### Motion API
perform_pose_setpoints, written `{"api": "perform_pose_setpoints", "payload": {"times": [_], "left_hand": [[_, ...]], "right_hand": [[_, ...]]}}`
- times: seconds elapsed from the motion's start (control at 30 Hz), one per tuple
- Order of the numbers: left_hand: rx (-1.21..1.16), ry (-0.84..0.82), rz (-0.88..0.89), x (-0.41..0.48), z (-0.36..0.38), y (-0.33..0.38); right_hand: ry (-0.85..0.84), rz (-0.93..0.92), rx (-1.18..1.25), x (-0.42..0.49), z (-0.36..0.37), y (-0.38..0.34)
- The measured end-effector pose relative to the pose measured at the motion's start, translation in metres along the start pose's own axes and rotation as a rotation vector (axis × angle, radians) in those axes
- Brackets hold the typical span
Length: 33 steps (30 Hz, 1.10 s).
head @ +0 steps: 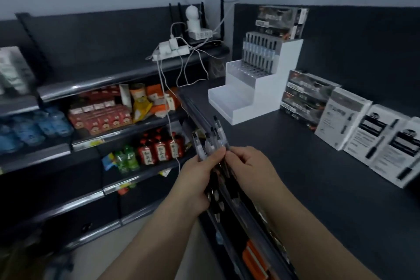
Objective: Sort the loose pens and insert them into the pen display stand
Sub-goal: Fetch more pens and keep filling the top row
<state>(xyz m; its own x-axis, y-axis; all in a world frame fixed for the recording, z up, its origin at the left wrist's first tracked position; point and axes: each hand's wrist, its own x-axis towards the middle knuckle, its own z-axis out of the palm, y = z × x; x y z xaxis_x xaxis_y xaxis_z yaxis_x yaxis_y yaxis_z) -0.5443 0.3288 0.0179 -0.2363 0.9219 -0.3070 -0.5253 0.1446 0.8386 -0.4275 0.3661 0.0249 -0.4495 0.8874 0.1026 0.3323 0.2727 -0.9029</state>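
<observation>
Pens bunched inside left grip

One pen display stand on the worktop. Two hands, left hand and right hand, grip one bundle of pens; pen count too blurred to tell.

- Right of stand: two stacked dark boxes, three white boxes.
- Behind stand's top: two more printed boxes.
- Left of stand: three red bottles, two green bottles.

Bare forearms; bare left hand; bare right hand.
</observation>
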Motion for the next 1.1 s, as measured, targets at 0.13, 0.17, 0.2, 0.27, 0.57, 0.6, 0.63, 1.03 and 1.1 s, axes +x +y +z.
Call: {"api": "perform_pose_setpoints", "payload": {"times": [0.13, 0.17, 0.2, 0.27, 0.57, 0.6, 0.63, 1.03, 1.1], "left_hand": [[-0.078, 0.014, -0.007, 0.035, -0.025, 0.024], [-0.087, 0.023, -0.006, 0.046, -0.031, 0.029], [-0.095, 0.033, -0.004, 0.057, -0.038, 0.035], [-0.125, 0.045, -0.018, 0.082, -0.051, 0.047], [-0.154, -0.142, -0.113, 0.201, -0.097, 0.107], [-0.155, -0.166, -0.121, 0.212, -0.098, 0.112], [-0.152, -0.185, -0.125, 0.222, -0.098, 0.117], [-0.023, -0.327, -0.200, 0.292, -0.044, 0.136], [-0.031, -0.312, -0.223, 0.298, -0.027, 0.140]], "right_hand": [[-0.085, 0.031, 0.171, 0.046, 0.023, -0.007], [-0.081, 0.043, 0.208, 0.058, 0.029, -0.008], [-0.069, 0.050, 0.236, 0.071, 0.036, -0.009], [-0.035, 0.052, 0.258, 0.096, 0.050, -0.011], [0.155, 0.084, 0.177, 0.207, 0.104, -0.025], [0.183, 0.093, 0.176, 0.216, 0.106, -0.026], [0.212, 0.104, 0.187, 0.223, 0.108, -0.028], [0.637, 0.186, 0.276, 0.255, 0.042, -0.023], [0.679, 0.163, 0.244, 0.258, 0.021, -0.023]]}}
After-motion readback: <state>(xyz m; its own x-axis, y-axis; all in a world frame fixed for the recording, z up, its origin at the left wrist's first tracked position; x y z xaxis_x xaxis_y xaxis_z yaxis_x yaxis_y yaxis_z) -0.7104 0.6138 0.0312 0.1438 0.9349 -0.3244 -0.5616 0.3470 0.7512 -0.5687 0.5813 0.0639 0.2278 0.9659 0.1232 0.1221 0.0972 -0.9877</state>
